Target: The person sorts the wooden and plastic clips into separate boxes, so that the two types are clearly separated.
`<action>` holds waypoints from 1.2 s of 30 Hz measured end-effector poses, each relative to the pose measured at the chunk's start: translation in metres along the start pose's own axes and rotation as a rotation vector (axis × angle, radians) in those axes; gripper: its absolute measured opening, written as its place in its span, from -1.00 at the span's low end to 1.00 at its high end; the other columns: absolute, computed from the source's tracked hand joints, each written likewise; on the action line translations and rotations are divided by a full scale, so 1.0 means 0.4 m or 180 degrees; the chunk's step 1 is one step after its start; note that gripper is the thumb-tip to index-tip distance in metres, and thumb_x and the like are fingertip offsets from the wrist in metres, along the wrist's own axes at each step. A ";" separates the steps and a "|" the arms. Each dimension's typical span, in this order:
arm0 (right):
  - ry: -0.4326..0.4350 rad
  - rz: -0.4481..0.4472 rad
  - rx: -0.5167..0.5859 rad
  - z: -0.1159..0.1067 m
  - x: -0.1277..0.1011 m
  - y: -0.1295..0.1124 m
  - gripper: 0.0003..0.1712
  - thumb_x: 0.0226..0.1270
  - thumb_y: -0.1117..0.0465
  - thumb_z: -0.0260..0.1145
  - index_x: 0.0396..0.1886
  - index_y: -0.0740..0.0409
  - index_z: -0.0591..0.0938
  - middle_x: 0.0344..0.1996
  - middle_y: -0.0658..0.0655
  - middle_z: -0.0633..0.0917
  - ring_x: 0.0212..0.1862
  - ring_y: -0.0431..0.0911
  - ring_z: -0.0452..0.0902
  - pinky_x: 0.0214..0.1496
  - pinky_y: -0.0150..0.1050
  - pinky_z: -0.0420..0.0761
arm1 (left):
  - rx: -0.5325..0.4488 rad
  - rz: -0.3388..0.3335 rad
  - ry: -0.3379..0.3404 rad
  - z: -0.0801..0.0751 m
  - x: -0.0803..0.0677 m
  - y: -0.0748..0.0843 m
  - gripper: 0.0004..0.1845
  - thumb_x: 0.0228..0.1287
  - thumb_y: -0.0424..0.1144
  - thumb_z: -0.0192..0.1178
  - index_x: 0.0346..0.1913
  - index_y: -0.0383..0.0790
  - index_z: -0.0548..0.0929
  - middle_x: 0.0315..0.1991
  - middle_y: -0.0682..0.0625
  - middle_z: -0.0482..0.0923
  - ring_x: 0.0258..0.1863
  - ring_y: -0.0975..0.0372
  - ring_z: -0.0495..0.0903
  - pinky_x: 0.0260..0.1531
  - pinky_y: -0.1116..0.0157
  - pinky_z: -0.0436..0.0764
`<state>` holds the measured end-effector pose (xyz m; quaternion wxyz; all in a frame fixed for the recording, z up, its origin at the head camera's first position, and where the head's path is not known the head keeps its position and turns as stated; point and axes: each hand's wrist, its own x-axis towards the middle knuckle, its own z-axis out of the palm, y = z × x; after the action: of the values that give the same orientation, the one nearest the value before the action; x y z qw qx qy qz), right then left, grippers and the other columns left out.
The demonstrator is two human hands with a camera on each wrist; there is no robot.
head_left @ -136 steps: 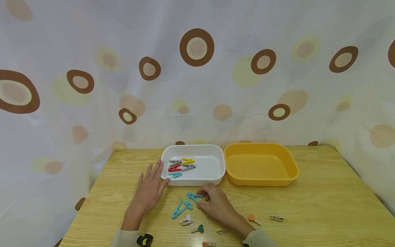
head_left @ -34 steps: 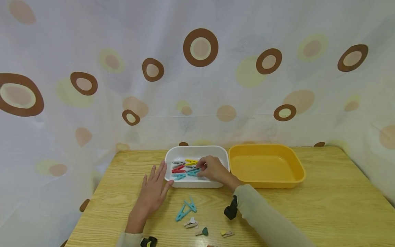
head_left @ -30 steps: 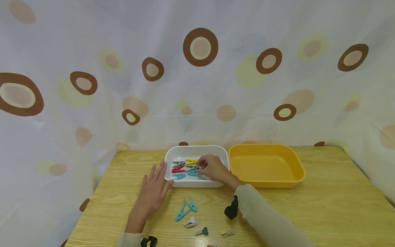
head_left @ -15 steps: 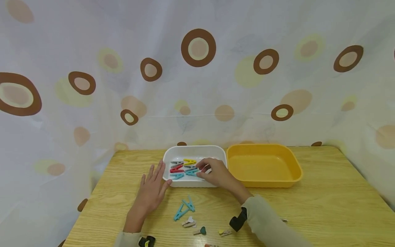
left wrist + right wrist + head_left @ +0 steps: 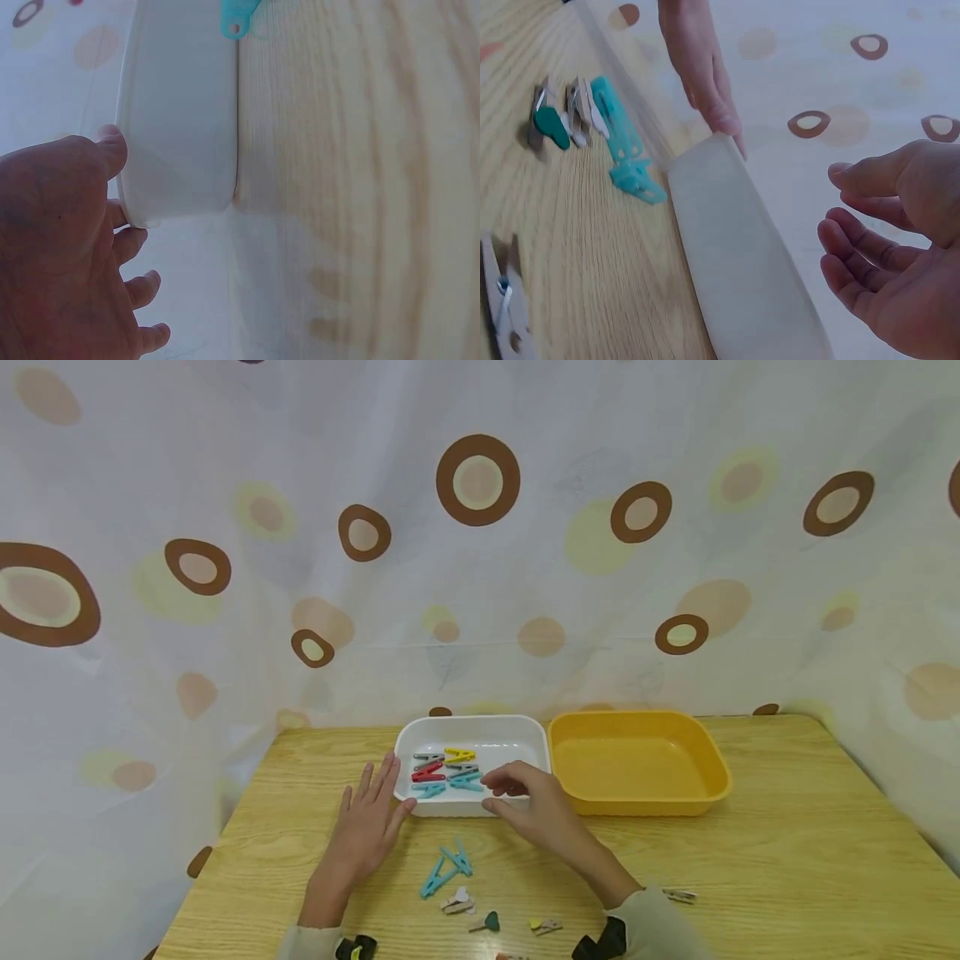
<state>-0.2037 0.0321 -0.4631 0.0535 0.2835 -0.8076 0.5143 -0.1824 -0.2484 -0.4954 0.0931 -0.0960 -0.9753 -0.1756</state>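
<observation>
1. White plastic forms the left tray [image 5: 517, 739], which sits at the far middle of the wooden table [image 5: 787, 860], touching or just beside the yellow tray [image 5: 637, 764] on its right.
2. Six plastic clothes pegs [image 5: 446, 768] lie in the white tray: grey, yellow, red, grey, and two teal along the near side.
3. The left hand [image 5: 367, 827] lies flat on the table, fingers straight and spread, its fingertips and thumb against the tray's near-left corner; the left wrist view shows the thumb touching the white wall. It holds nothing.
4. The right hand [image 5: 536, 806] hovers over the tray's near rim, fingers loosely curled and apart; the right wrist view shows the palm bare, with nothing between thumb and fingers.
5. Two teal pegs [image 5: 446, 868] lie crossed on the table, near the right hand and between the two forearms. Nearer still are small wooden clips [image 5: 456, 902], some with heart-shaped tops, and another small clip [image 5: 678, 895] to the right.
6. Judging by their look, the teal pegs are light, stiff, sprung plastic, smooth enough to slip a little. A pinch across the long flat sides, near the middle, should lift one safely; squeezing the tail ends would open its mouth.
7. Where the pair cross, lifting one may drag the other.
</observation>
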 end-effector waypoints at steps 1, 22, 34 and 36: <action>0.0008 -0.0001 0.0036 -0.001 -0.006 -0.005 -0.76 0.31 0.30 0.50 -0.05 0.12 0.72 -0.16 0.02 0.75 -0.13 -0.08 0.68 0.04 -0.06 0.71 | 0.0001 0.0000 0.0000 0.000 0.000 0.001 -0.24 0.64 0.11 -0.08 0.64 -0.28 0.04 0.65 -0.12 -0.03 0.59 -0.19 -0.04 0.42 -0.37 0.01; -0.0384 0.0286 0.0236 0.061 -0.072 0.000 -0.77 0.33 0.32 0.47 -0.05 0.23 0.71 -0.22 0.16 0.72 -0.23 -0.13 0.66 -0.20 -0.29 0.71 | -0.0008 0.0019 0.0015 -0.006 -0.003 0.008 -0.25 0.64 0.07 -0.05 0.63 -0.31 0.06 0.64 -0.15 -0.01 0.59 -0.21 -0.03 0.41 -0.39 0.01; -0.0681 0.0529 0.0257 0.107 -0.082 0.039 -0.73 0.27 0.31 0.49 -0.07 0.29 0.68 -0.26 0.10 0.69 -0.25 -0.17 0.62 -0.23 -0.37 0.65 | -0.0002 0.0034 0.0013 -0.006 -0.001 0.005 -0.25 0.64 0.07 -0.06 0.64 -0.29 0.05 0.65 -0.14 -0.03 0.59 -0.21 -0.03 0.40 -0.39 0.02; -0.0700 0.0535 0.0194 0.111 -0.084 0.042 -0.73 0.24 0.30 0.51 -0.10 0.27 0.69 -0.28 0.07 0.68 -0.26 -0.16 0.61 -0.24 -0.37 0.64 | 0.0000 0.0031 0.0010 -0.004 -0.002 0.006 -0.25 0.64 0.08 -0.06 0.64 -0.29 0.05 0.65 -0.14 -0.02 0.59 -0.21 -0.03 0.41 -0.39 0.02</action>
<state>-0.1752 0.0126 -0.5102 -0.0872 0.2711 -0.8136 0.5070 -0.1810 -0.2470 -0.4932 0.0956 -0.1005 -0.9747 -0.1752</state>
